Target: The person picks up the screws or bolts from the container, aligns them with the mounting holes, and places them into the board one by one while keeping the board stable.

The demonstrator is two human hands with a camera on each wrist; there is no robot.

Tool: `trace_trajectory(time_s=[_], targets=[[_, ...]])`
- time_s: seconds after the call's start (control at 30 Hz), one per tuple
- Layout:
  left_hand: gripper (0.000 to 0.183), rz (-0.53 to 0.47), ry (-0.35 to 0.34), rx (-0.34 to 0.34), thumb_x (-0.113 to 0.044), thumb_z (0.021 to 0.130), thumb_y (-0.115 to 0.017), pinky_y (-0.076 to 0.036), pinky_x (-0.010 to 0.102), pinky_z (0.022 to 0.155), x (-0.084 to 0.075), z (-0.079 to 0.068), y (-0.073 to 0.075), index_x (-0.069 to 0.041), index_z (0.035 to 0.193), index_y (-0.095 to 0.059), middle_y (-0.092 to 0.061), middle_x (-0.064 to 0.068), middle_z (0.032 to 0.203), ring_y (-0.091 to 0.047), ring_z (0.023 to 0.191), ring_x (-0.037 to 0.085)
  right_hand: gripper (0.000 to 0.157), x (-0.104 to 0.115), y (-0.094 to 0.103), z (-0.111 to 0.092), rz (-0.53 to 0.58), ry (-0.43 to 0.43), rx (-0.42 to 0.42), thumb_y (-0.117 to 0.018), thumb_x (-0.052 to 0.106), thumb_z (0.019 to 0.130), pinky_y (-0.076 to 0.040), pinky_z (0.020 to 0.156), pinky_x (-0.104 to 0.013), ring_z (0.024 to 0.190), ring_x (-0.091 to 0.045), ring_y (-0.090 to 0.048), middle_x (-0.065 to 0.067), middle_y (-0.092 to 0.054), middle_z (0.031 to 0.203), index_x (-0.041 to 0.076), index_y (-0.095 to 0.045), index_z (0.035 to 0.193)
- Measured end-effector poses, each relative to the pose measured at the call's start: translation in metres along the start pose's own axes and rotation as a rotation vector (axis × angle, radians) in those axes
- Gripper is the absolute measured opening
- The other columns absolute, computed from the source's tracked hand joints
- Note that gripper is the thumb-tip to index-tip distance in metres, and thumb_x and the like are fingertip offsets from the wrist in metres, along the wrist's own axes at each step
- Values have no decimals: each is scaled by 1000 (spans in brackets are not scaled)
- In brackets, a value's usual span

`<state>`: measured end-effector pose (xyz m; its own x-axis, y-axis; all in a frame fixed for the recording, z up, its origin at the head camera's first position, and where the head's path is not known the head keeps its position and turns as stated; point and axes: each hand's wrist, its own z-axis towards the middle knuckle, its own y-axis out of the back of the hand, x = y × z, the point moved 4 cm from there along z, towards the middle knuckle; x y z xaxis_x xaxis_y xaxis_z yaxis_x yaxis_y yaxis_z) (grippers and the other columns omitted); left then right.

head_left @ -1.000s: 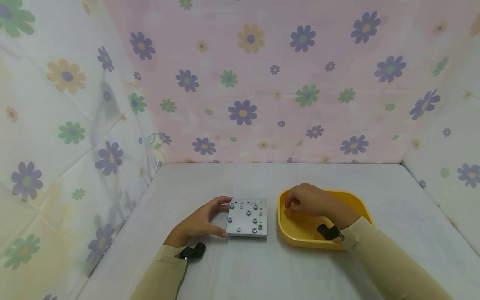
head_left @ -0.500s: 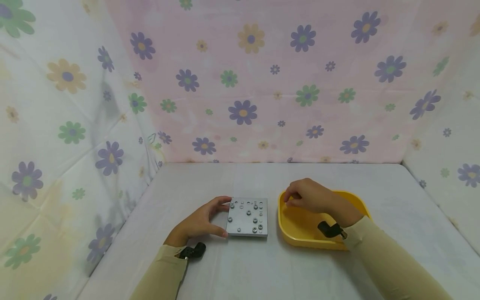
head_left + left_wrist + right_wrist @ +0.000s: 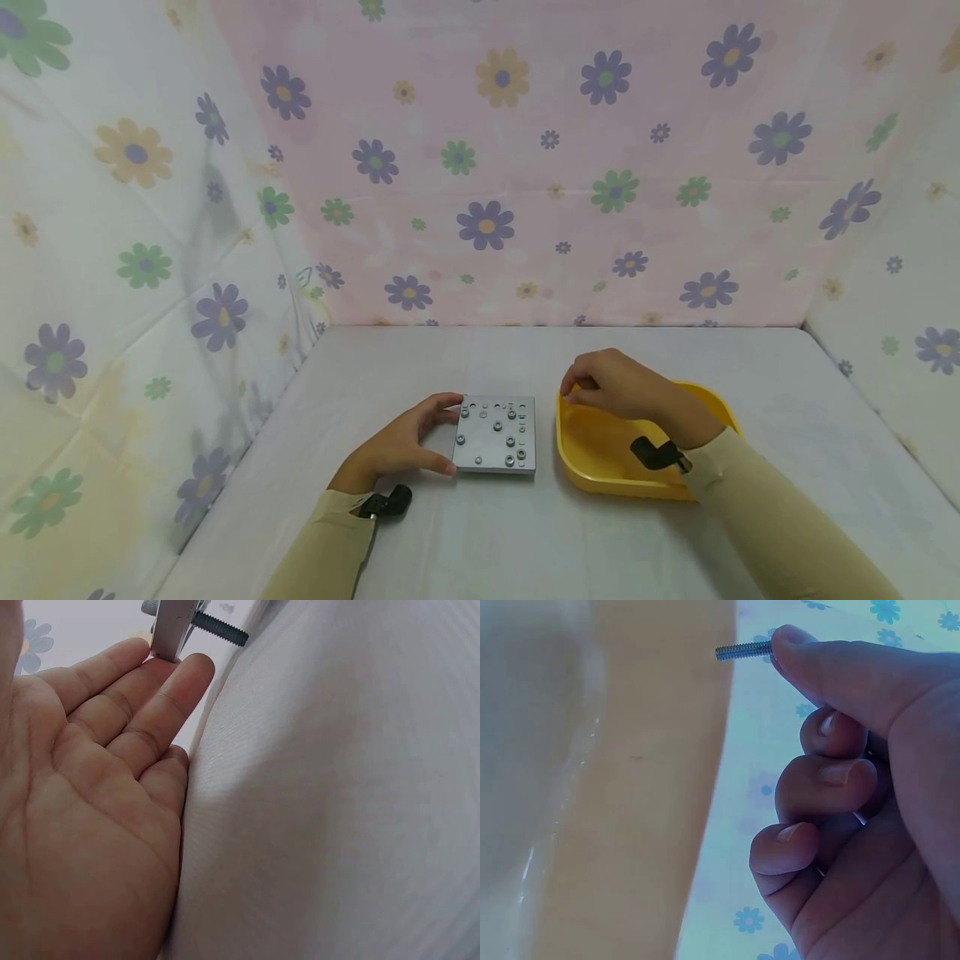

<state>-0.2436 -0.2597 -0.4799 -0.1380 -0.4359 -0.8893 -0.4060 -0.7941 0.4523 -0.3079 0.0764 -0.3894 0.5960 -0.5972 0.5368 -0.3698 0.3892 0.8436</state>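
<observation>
A square silver metal plate lies on the table, with several socket-head screws and holes on its top. My left hand holds its left side, thumb at the near corner and index finger at the far corner. In the left wrist view, fingertips meet the plate's edge, and a threaded screw shaft sticks out underneath. Over the far left rim of the yellow tray, my right hand pinches a screw between thumb and forefinger. Its threaded end shows; the head is hidden by the fingers.
The tray stands right of the plate, with a strip of white tablecloth between them. Flowered cloth walls in the back and both sides. Each wrist carries a small black camera.
My right hand has risen from inside the tray and moved slightly left and away, to its far left rim. The left hand and plate have stayed put.
</observation>
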Motion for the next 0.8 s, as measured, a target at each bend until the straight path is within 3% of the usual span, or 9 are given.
trace_trajectory(time_s=[0.17,0.4,0.63,0.8], targets=[[110,6,-1,-11,-28,64,-100,-11,59,127,-1,0,0,-32,156,-41,-60,-6,145,-40,149,17,7,2,3,2,20,8,-20,-73,23,98,-48,62,-25,70,-13,-54,5,-57,73,23,-76,104],[111,3,-8,-10,-28,63,-100,-9,63,126,-1,-1,1,-30,156,-41,-60,-3,146,-38,152,23,9,8,3,6,55,22,-54,-74,25,97,-49,63,-26,73,-15,-54,5,-58,75,25,-76,106],[110,15,11,-9,-32,63,-100,-11,59,127,-1,-1,1,-33,156,-41,-58,-8,147,-38,151,17,12,16,1,13,86,31,-111,-75,29,96,-43,62,-26,71,-16,-52,3,-54,74,23,-76,106],[110,18,17,-11,-32,63,-101,-11,58,128,-2,-1,1,-34,155,-41,-58,-7,147,-38,151,18,7,20,-3,19,75,46,-135,-77,29,95,-43,64,-26,76,-16,-53,7,-57,79,29,-77,102]])
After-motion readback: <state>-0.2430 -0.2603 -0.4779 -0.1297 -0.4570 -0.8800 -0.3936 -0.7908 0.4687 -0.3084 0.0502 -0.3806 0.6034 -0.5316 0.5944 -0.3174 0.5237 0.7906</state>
